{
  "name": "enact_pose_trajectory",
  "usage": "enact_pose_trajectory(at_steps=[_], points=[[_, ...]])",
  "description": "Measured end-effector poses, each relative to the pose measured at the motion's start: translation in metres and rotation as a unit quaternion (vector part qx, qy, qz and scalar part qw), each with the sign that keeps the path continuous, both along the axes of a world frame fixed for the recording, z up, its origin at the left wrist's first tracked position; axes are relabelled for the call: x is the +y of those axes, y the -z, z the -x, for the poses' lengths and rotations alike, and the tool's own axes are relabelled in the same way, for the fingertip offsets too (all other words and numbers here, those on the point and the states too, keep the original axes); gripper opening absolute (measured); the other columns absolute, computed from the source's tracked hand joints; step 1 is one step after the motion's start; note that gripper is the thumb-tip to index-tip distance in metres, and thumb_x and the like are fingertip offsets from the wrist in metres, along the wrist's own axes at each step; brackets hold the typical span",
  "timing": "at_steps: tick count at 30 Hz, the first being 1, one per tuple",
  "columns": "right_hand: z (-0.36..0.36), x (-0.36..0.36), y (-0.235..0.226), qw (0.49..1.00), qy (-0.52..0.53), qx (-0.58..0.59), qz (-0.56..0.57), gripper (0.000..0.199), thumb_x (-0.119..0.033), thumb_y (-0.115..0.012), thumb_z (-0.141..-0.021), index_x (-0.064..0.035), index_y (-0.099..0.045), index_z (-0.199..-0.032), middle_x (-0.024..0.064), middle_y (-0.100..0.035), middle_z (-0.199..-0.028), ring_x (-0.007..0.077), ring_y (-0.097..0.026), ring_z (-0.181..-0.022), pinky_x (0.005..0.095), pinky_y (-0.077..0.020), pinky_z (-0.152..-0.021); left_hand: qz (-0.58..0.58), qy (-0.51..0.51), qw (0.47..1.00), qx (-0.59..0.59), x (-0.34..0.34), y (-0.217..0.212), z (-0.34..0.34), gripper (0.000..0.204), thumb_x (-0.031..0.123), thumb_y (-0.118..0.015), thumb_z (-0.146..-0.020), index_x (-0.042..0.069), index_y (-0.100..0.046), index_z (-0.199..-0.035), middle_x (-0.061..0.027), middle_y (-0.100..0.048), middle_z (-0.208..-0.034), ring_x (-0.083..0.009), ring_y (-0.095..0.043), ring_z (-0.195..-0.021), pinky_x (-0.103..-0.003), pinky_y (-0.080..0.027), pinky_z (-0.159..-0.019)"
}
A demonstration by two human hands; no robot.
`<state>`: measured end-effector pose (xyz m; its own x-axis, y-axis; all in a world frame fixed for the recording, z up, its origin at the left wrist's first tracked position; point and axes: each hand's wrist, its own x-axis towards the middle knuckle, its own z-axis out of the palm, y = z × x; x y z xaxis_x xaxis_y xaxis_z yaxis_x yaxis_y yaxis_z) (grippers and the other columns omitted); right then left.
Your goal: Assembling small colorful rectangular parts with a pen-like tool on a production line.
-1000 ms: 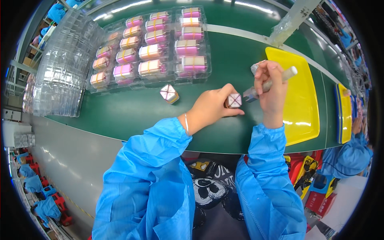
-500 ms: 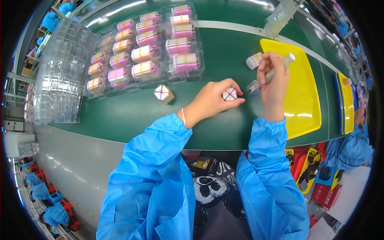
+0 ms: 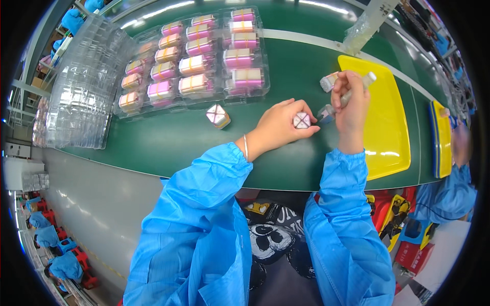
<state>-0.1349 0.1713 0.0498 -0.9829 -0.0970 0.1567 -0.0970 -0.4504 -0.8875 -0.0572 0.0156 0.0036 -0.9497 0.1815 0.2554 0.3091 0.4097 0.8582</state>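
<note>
Plainly, the left hand [image 3: 278, 125] pinched a small pink block [image 3: 301, 120] between thumb and fingertips, its crossed white face turned up, while the right hand [image 3: 351, 104] was closed around a slim applicator tube [image 3: 347, 94] whose tip sat just beside that block. Both hovered over the green belt [image 3: 168, 143], with a yellow tray [image 3: 388, 122] just right of the right hand. The grip on the block looked slight, so a push from the tube's tip might have twisted it loose and dropped it onto the belt; a slip of the tip could also have smeared the left fingertips instead of the block. A second block [image 3: 218, 116] lay loose on the belt to the left of the left hand, near enough that a sweeping sleeve could have knocked it. Beyond it stood clear trays of pink blocks [image 3: 194, 61]. Whether the tip actually touched the block could not be told, and the fingers hid the block's sides. A small white piece [image 3: 328, 81] above the right hand was too blurred to identify.
</note>
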Motion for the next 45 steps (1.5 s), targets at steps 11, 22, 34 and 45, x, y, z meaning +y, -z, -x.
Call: enact_pose_trajectory(at_steps=[11, 22, 34, 45], points=[[-0.026, -0.031, -0.022, 0.977, -0.182, 0.109, 0.010, 0.024, -0.024, -0.052, -0.100, -0.0026, -0.061, -0.093, 0.0049, -0.057, -0.065, 0.0059, -0.043, -0.045, 0.0196, -0.0311, -0.041, 0.047, -0.041, 0.998, 0.031, -0.001, 0.012, -0.001, 0.046, 0.040, -0.080, -0.074, 0.009, -0.058, -0.101, -0.0093, -0.067, -0.095, -0.0311, -0.063, -0.095, -0.041, -0.043, -0.096], [-0.040, -0.039, -0.015, 0.967, -0.208, 0.135, -0.052, 0.024, -0.017, -0.055, -0.100, -0.0051, -0.055, -0.079, 0.0011, -0.055, -0.061, 0.0024, -0.042, -0.046, 0.0186, -0.0318, -0.042, -0.008, -0.026, 0.999, 0.016, -0.002, 0.007, -0.001, 0.043, 0.039, -0.079, -0.074, 0.011, -0.061, -0.103, -0.0098, -0.069, -0.094, -0.0334, -0.064, -0.091, -0.043, -0.045, -0.094], [-0.041, -0.041, -0.008, 0.970, -0.198, 0.130, -0.051, 0.032, -0.017, -0.055, -0.101, -0.0103, -0.044, -0.071, 0.0014, -0.053, -0.058, 0.0024, -0.038, -0.044, 0.0200, -0.0289, -0.040, -0.129, -0.040, 0.986, 0.096, -0.006, 0.007, -0.008, 0.025, 0.020, -0.079, -0.073, 0.006, -0.067, -0.089, -0.0088, -0.065, -0.075, -0.0227, -0.061, -0.066, -0.033, -0.048, -0.062], [-0.040, -0.041, -0.006, 0.974, -0.185, 0.122, -0.049, 0.033, -0.018, -0.054, -0.101, -0.0104, -0.044, -0.071, 0.0011, -0.052, -0.056, 0.0026, -0.037, -0.043, 0.0201, -0.0280, -0.039, -0.149, -0.030, 0.988, -0.007, -0.007, 0.003, -0.013, 0.024, 0.020, -0.077, -0.076, 0.006, -0.068, -0.093, -0.0066, -0.064, -0.072, -0.0148, -0.060, -0.061, -0.029, -0.048, -0.058]])
